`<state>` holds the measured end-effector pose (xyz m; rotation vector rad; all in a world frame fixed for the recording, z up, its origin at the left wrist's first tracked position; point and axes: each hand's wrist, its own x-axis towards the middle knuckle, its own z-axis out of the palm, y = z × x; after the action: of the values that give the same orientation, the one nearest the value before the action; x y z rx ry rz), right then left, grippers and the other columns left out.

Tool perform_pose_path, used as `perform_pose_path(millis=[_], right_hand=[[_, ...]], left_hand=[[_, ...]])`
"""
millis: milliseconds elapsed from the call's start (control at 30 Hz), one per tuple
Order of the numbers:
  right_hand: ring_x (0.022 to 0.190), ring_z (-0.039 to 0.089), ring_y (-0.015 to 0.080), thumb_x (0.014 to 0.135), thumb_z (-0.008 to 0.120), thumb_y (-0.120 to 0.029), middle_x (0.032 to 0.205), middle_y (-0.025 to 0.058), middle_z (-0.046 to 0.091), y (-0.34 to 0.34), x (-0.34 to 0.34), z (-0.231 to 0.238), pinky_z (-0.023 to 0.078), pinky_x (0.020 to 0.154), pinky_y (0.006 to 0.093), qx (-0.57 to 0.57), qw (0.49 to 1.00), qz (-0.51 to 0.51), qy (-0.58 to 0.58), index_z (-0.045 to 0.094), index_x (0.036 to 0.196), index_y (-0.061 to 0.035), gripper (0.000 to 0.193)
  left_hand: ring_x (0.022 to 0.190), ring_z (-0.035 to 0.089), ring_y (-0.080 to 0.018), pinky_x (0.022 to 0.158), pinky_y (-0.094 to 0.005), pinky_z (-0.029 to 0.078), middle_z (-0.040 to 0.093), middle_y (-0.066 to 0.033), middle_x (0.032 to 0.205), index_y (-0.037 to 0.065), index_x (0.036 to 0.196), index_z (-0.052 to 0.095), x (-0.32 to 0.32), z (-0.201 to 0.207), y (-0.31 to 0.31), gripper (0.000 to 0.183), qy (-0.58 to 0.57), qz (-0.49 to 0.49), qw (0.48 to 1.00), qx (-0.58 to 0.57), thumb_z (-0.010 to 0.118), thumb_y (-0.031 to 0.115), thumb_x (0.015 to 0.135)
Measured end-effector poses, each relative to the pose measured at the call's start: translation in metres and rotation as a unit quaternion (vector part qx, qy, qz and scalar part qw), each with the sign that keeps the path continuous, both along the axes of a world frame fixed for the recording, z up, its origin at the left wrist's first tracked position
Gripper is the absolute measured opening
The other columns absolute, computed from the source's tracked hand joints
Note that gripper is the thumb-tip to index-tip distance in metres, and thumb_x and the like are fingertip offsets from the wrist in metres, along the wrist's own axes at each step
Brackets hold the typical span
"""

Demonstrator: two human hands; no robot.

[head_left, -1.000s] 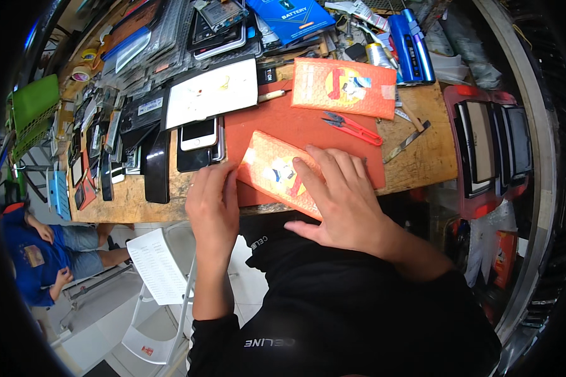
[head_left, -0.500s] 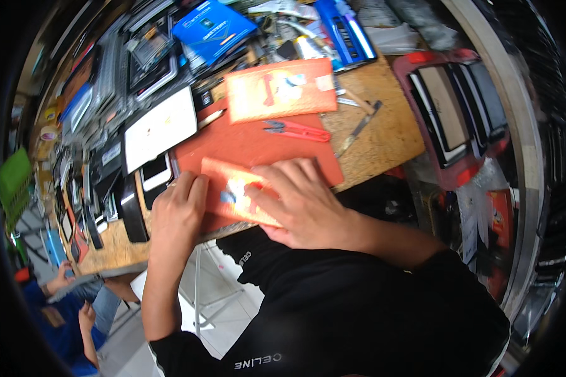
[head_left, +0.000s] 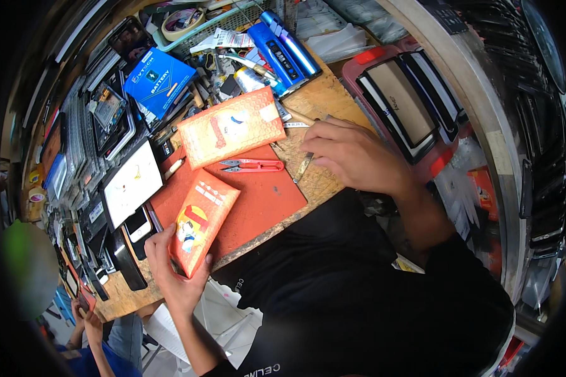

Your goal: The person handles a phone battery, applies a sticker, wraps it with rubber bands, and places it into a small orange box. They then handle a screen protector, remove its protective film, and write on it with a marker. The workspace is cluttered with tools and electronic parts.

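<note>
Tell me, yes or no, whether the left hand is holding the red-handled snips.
No, the left hand holds an orange padded packet, while the red-handled snips lie on the red mat.

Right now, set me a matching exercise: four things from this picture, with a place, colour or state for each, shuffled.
Things:
1. Left hand
2. Right hand
3. Red-handled snips
4. Flat box

Places, colours, states:
A. Mostly blue
B. Lying on the red mat
C. Gripping an orange padded envelope
D. Fingers at a slim metal tool

Pairs: 1-C, 2-D, 3-B, 4-A
</note>
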<state>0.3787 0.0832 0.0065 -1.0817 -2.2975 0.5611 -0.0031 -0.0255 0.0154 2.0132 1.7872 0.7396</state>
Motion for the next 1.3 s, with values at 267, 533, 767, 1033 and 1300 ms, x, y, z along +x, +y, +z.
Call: perform_pose_path(millis=[267, 533, 767, 1033, 1300], right_hand=[[0.109, 0.064, 0.0412, 0.096, 0.07, -0.009, 0.112, 0.0172, 0.064, -0.011, 0.017, -0.004, 0.05, 0.094, 0.0498, -0.1, 0.986, -0.034, -0.131, 0.062, 0.106, -0.0033, 0.014], [0.078, 0.072, 0.0173, 0.108, 0.061, -0.007, 0.095, 0.0112, 0.069, -0.03, -0.019, 0.0, 0.057, 0.065, 0.0273, -0.259, 0.89, -0.158, 0.34, 0.055, 0.119, 0.0019, 0.015], [0.071, 0.075, 0.013, 0.108, 0.059, -0.001, 0.092, 0.012, 0.072, -0.055, -0.127, -0.012, 0.063, 0.062, 0.0245, -0.382, 0.804, -0.112, 0.441, 0.049, 0.121, 0.0024, 0.017], [0.072, 0.075, 0.012, 0.103, 0.065, 0.005, 0.086, 0.0124, 0.074, -0.06, -0.145, -0.026, 0.06, 0.059, 0.0259, -0.302, 0.853, -0.147, 0.4, 0.048, 0.116, 0.0016, 0.021], [0.071, 0.074, 0.01, 0.102, 0.066, 0.005, 0.081, 0.0095, 0.072, -0.058, -0.147, -0.022, 0.057, 0.057, 0.0241, -0.308, 0.839, -0.174, 0.414, 0.048, 0.114, 0.0022, 0.022]], left_hand=[[0.113, 0.058, -0.0391, 0.097, -0.0487, 0.048, 0.056, -0.0208, 0.121, 0.003, 0.142, 0.062, 0.076, -0.036, -0.011, 0.092, 0.071, 0.158, 0.981, 0.089, 0.102, 0.043, 0.069], [0.109, 0.061, -0.0363, 0.096, -0.0448, 0.048, 0.065, -0.0186, 0.118, 0.001, 0.124, 0.067, 0.064, -0.031, -0.02, 0.046, -0.111, 0.111, 0.976, 0.149, 0.087, 0.023, 0.089], [0.107, 0.066, -0.0311, 0.097, -0.0424, 0.046, 0.072, -0.01, 0.108, 0.006, 0.112, 0.078, 0.046, -0.027, -0.02, 0.024, 0.016, 0.008, 0.994, 0.109, 0.081, 0.005, 0.088], [0.109, 0.065, -0.0273, 0.101, -0.0422, 0.04, 0.072, -0.0038, 0.11, 0.012, 0.11, 0.081, 0.044, -0.035, -0.019, 0.027, 0.045, 0.008, 0.991, 0.125, 0.086, 0.013, 0.083], [0.111, 0.063, -0.0259, 0.103, -0.0434, 0.037, 0.071, -0.0013, 0.111, 0.017, 0.109, 0.083, 0.043, -0.041, -0.024, 0.03, 0.051, 0.01, 0.989, 0.136, 0.088, 0.015, 0.08]])
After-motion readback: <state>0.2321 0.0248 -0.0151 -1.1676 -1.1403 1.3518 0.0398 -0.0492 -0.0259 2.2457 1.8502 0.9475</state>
